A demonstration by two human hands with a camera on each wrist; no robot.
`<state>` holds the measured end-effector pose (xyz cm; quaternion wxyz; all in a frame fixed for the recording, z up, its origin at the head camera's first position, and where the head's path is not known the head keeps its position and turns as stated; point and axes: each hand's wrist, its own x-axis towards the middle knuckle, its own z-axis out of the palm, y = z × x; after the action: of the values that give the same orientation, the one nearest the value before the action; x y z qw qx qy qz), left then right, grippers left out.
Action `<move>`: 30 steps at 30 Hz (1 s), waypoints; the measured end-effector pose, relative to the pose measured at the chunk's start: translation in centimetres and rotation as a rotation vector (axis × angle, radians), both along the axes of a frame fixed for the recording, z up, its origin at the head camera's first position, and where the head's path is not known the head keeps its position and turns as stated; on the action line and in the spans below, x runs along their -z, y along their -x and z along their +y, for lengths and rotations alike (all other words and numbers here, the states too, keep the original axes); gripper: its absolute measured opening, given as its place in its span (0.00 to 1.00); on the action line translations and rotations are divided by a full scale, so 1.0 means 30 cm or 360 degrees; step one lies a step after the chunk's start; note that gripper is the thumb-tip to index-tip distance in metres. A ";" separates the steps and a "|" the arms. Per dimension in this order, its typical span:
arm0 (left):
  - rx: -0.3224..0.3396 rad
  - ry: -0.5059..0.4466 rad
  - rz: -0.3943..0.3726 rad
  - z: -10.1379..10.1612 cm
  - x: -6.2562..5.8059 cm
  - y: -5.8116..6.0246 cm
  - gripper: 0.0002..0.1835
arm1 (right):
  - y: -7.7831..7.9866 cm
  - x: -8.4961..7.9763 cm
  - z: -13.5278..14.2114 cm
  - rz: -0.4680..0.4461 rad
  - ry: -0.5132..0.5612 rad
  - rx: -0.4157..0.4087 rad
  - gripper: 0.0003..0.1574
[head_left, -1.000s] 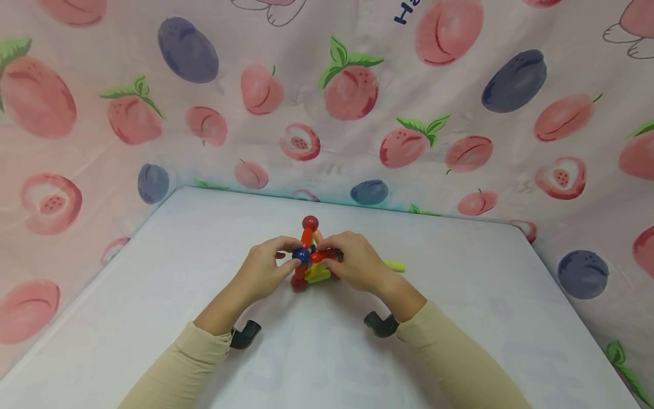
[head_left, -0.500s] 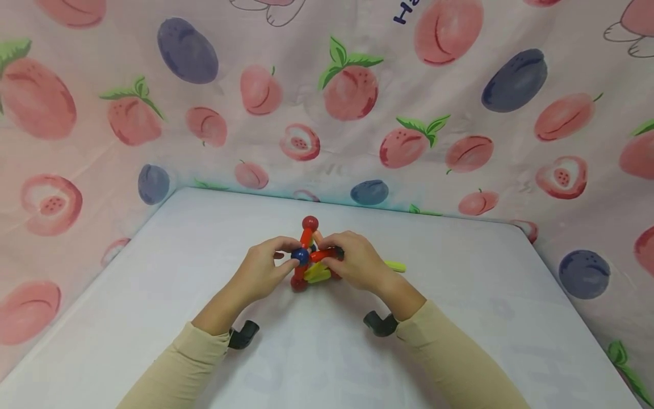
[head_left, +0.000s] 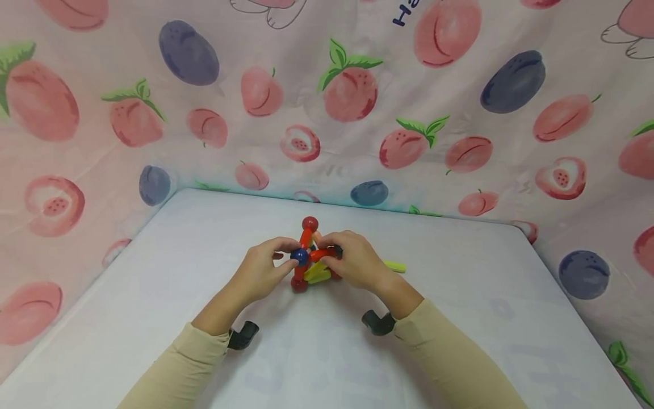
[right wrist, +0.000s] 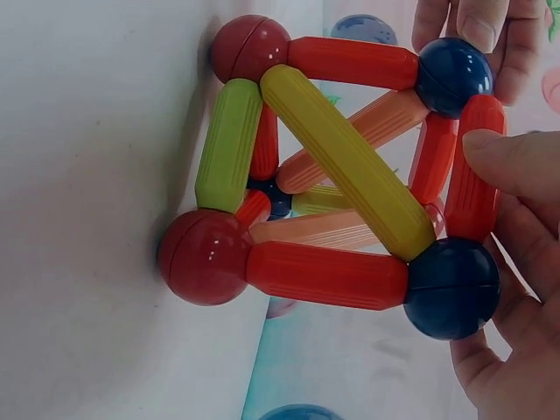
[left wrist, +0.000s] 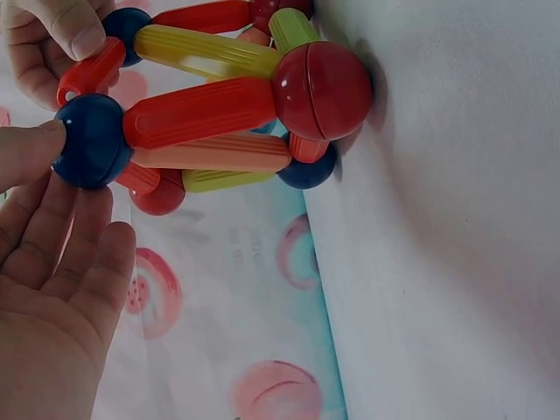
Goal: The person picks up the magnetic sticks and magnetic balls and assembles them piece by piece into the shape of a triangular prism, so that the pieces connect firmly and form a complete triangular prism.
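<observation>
Rods and balls form a boxy frame standing on the white table. In the head view my left hand (head_left: 265, 266) pinches an upper blue ball (head_left: 300, 257) between thumb and fingertips. My right hand (head_left: 357, 262) holds a short red rod (head_left: 322, 254) at the top of the frame. The right wrist view shows that red rod (right wrist: 477, 171) spanning from the left hand's blue ball (right wrist: 454, 77) to another blue ball (right wrist: 452, 287). Red balls (right wrist: 206, 257) sit at lower corners. A yellow rod (right wrist: 350, 162) runs diagonally across one side; orange rods (right wrist: 319, 229) show behind.
On the table, a loose yellow-green rod (head_left: 395, 266) lies right of the frame, partly behind the right hand. Black curved pieces (head_left: 243, 335) show at both wrists. A fruit-printed cloth (head_left: 306, 102) rises behind the table's back edge.
The blue ball in the left hand has shifted very slightly left, and the red rod in the right hand shows a little more. Both hands otherwise keep their places.
</observation>
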<state>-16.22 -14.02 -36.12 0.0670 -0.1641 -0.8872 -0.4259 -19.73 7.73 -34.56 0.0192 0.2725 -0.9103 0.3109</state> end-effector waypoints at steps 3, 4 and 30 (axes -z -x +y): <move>0.0000 0.0001 0.0007 -0.002 0.003 0.002 0.17 | 0.002 -0.002 -0.003 -0.0001 -0.0015 0.0002 0.21; 0.0000 -0.0003 0.0010 -0.003 0.005 0.002 0.17 | 0.003 -0.002 -0.005 0.0000 -0.0020 0.0003 0.21; -0.0024 -0.0019 0.0004 0.001 0.003 -0.001 0.19 | 0.032 0.015 0.079 -0.0098 0.0043 0.0094 0.23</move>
<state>-16.18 -13.98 -36.21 0.0723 -0.1575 -0.8858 -0.4306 -20.71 10.10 -35.02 0.0040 0.2357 -0.9138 0.3307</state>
